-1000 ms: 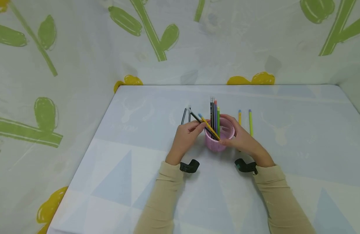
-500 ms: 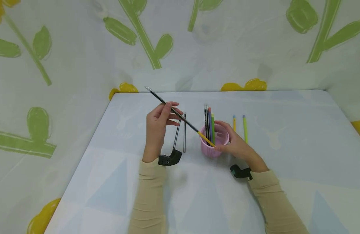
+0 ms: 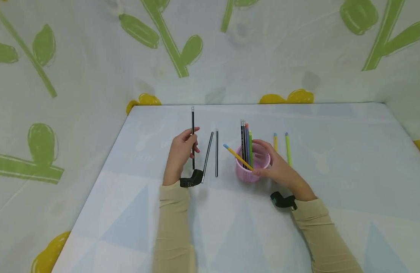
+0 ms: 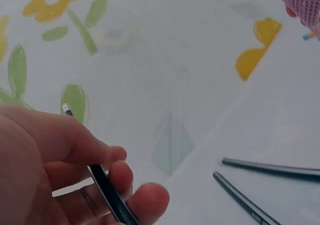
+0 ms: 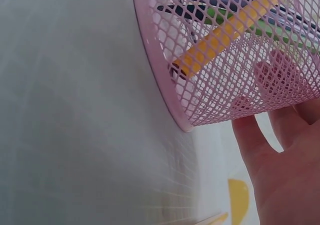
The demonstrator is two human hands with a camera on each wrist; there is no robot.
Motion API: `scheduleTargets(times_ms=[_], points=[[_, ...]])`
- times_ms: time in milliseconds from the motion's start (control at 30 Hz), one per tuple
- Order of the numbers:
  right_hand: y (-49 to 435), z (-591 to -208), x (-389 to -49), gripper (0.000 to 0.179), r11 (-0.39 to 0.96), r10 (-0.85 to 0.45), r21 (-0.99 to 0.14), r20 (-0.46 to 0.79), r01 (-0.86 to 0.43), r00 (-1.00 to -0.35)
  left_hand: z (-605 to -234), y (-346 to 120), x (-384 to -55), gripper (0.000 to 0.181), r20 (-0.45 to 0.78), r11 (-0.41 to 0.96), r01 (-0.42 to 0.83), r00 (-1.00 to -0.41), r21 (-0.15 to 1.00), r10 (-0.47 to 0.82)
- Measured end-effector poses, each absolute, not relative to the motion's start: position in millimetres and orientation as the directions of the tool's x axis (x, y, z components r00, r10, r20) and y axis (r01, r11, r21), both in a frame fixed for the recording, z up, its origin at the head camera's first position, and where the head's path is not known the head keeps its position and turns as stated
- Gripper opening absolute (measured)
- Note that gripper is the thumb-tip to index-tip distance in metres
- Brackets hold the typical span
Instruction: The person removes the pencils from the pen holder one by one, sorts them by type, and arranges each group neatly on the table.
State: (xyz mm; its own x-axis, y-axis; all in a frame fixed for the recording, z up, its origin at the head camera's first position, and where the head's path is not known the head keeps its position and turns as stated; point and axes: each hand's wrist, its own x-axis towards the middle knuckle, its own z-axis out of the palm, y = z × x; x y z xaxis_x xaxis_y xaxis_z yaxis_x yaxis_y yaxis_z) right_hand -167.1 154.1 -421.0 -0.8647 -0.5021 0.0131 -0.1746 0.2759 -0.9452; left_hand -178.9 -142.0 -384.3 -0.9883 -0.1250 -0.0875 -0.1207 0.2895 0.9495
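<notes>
My left hand (image 3: 182, 151) pinches a black pencil (image 3: 193, 121) between thumb and fingers, left of two other black pencils (image 3: 217, 153) that lie side by side on the table. In the left wrist view the held pencil (image 4: 107, 190) slants down past the fingertips. My right hand (image 3: 278, 165) grips the side of a pink mesh pencil cup (image 3: 247, 176). Inside stand two black pencils, a purple one and a green pencil (image 3: 251, 148). A yellow pencil (image 3: 235, 154) leans over the cup's left rim; the right wrist view shows its lower end (image 5: 200, 55) through the mesh.
Right of the cup, partly behind my right hand, lie another yellow pencil (image 3: 275, 142) and a yellow-green pencil (image 3: 288, 148). A pale patterned cloth covers the table (image 3: 128, 220). A wall with printed plants (image 3: 251, 68) rises at the back edge.
My left hand has drawn the black pencil out of the cup, moved left and turned it from slanting to nearly upright in view. My right hand has stayed on the cup.
</notes>
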Motion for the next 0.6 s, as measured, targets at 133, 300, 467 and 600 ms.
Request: scheduleTargets(times_ms=[133,300,467,600], points=[[154.8,-421.1,-166.9,0.077,0.260,-0.502,-0.950,0.020,-0.173,-0.865,-399.4,-144.0,-183.1,0.038,-0.176,0.410,-0.209,-0.977,0.888,-0.116],[154.7,-420.3,-166.7,0.078,0.262,-0.500,-0.949,0.022,-0.175,-0.866,-413.7,-145.5,-185.5,0.042,-0.194,0.498,-0.213,-0.977,0.841,-0.091],[154.0,-421.9,-169.1,0.078,0.252,-0.498,-0.954,0.014,-0.160,-0.867,-425.8,-145.9,-188.0,0.047,-0.108,0.648,-0.140,-0.990,0.749,-0.090],[153.2,-423.4,-170.1,0.078,0.255,-0.499,-0.955,0.006,-0.153,-0.866,-430.3,-143.6,-187.7,0.047,-0.063,0.735,-0.123,-0.992,0.667,-0.109]])
